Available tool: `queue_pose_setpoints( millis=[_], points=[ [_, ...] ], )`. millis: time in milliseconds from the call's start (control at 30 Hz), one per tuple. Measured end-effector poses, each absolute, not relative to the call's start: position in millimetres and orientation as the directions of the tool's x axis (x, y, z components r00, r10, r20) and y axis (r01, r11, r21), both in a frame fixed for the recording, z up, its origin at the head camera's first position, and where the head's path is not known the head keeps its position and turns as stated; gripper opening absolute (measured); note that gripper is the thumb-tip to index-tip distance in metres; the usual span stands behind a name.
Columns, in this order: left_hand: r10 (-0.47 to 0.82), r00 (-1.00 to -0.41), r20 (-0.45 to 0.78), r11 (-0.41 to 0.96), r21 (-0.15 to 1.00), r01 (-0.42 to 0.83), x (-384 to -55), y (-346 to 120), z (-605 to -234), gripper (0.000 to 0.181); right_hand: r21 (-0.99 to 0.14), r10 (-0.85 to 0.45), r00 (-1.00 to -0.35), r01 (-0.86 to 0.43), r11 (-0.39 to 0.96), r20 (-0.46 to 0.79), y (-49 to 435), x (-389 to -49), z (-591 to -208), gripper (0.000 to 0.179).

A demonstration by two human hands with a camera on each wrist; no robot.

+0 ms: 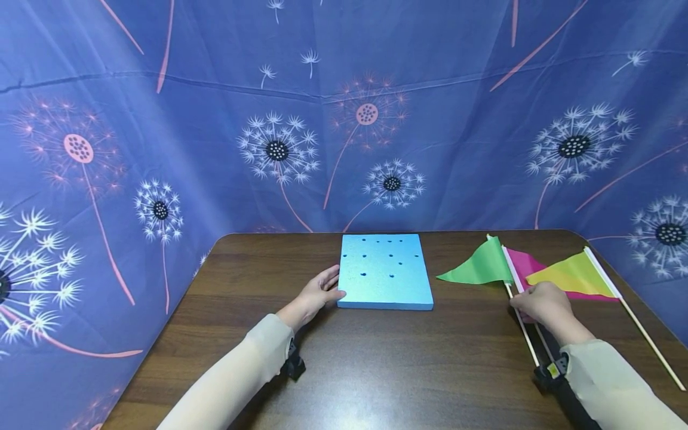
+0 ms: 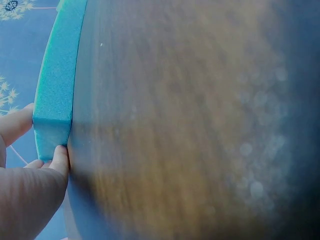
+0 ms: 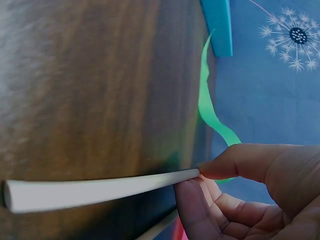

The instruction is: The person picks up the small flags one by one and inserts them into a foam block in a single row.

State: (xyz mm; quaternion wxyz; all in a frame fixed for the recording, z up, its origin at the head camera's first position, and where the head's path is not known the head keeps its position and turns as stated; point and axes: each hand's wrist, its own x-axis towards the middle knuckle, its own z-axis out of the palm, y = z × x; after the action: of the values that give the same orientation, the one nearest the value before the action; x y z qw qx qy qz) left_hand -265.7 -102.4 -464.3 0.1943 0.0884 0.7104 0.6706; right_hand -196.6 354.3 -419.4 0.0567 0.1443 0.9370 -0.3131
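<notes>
A blue foam block [image 1: 384, 272] with several small holes in its top lies flat on the table. My left hand [image 1: 318, 294] rests against its near left corner, the thumb by the top edge and the other fingers, fairly straight, along the left side. In the left wrist view, fingertips touch the block's end [image 2: 52, 135]. Over on the right, my right hand [image 1: 544, 307] pinches the white stick of a green flag [image 1: 486, 263] between thumb and finger. The right wrist view shows this stick [image 3: 100, 192] reaching toward the camera.
Beside the right hand lie a pink flag [image 1: 524, 266] and a yellow flag [image 1: 577, 275], which overlaps the pink one. The brown wooden table [image 1: 376, 364] ends at a blue dandelion-print cloth [image 1: 457, 143] hanging behind it.
</notes>
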Motion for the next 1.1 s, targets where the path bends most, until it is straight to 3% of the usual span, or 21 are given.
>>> queue_pose_setpoints(
  millis=[333, 533, 833, 1100],
  points=[
    [0.389, -0.907, -0.161, 0.081, 0.987, -0.140, -266.2, -102.7, -464.7, 0.072, -0.647, 0.227, -0.961, 0.275, 0.711, -0.158, 348.6, -201.4, -417.0, 0.021],
    [0.390, -0.909, -0.149, 0.070, 0.989, -0.132, -265.9, -102.5, -465.2, 0.071, -0.740, 0.220, -0.962, 0.264, 0.618, -0.160, 341.0, -202.3, -417.4, 0.032],
    [0.385, -0.909, -0.159, 0.072, 0.987, -0.142, -264.4, -102.1, -462.4, 0.071, -0.722, 0.227, -0.967, 0.237, 0.650, -0.113, 333.9, -205.8, -412.4, 0.035],
    [0.384, -0.910, -0.156, 0.069, 0.988, -0.141, -264.2, -101.8, -464.7, 0.071, -0.802, 0.232, -0.967, 0.218, 0.556, -0.102, 326.9, -210.7, -406.4, 0.041]
  ],
)
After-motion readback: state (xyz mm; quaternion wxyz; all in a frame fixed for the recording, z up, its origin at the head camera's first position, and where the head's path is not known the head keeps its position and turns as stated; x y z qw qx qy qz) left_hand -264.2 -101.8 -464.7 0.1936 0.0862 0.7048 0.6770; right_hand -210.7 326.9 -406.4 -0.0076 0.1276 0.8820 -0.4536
